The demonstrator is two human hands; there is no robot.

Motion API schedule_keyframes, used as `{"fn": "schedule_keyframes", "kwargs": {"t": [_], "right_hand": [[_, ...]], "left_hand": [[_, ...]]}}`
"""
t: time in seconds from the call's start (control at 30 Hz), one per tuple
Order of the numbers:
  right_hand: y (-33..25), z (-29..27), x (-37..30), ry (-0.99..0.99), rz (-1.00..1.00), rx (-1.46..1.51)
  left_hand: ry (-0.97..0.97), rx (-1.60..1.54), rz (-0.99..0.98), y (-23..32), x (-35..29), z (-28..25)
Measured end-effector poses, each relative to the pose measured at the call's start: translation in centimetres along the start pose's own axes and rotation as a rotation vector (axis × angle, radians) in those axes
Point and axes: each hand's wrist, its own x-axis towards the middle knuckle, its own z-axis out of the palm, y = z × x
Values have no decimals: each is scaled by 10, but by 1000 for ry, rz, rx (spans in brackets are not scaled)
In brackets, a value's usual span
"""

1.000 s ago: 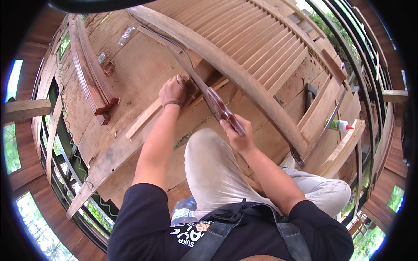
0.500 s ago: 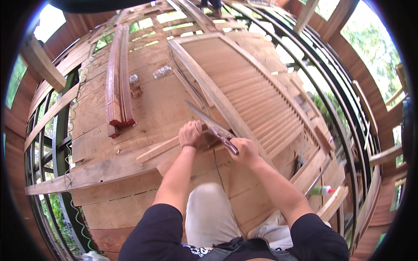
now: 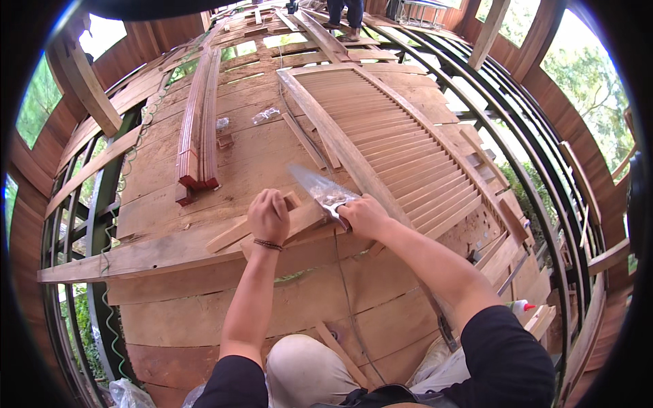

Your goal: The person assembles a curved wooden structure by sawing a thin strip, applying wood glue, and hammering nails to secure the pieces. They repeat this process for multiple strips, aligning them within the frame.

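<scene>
My right hand (image 3: 366, 216) grips the handle of a handsaw (image 3: 314, 185), whose broad blade points away to the far left, its flat side showing. My left hand (image 3: 268, 219), a dark bracelet at its wrist, is closed around a narrow wooden strip (image 3: 226, 235). A short end of wood sticks out past its knuckles. Just right of this hand lies another piece of wood (image 3: 306, 221), apart from the saw blade. Both rest by a long plank (image 3: 156, 260) that crosses in front of me.
A louvered wooden panel (image 3: 401, 146) fills the right side. Bundled reddish-brown boards (image 3: 197, 122) lie at left, near small plastic packets (image 3: 265, 115). A cable (image 3: 345, 292) runs over the floorboards. Metal beams (image 3: 469, 88) with gaps edge the right. A person's legs (image 3: 345, 15) stand far off.
The saw has come away from the wood and its blade has turned to show its flat side. My left hand has shifted left. More of the far person's legs shows.
</scene>
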Motion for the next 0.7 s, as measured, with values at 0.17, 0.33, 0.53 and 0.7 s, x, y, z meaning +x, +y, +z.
{"fn": "schedule_keyframes", "kwargs": {"t": [0.17,0.33,0.53,0.7], "right_hand": [[-38,-78,-17,59,-134,241],[-75,-163,-61,487,-388,664],[-25,-183,-134,821,-404,1412],[68,-215,-166,1298,-44,1676]], "left_hand": [[22,-761,-300,93,31,-91],[-336,-1230,-57,231,69,-142],[-59,-741,306,396,82,-129],[-320,-767,620,458,50,-174]]}}
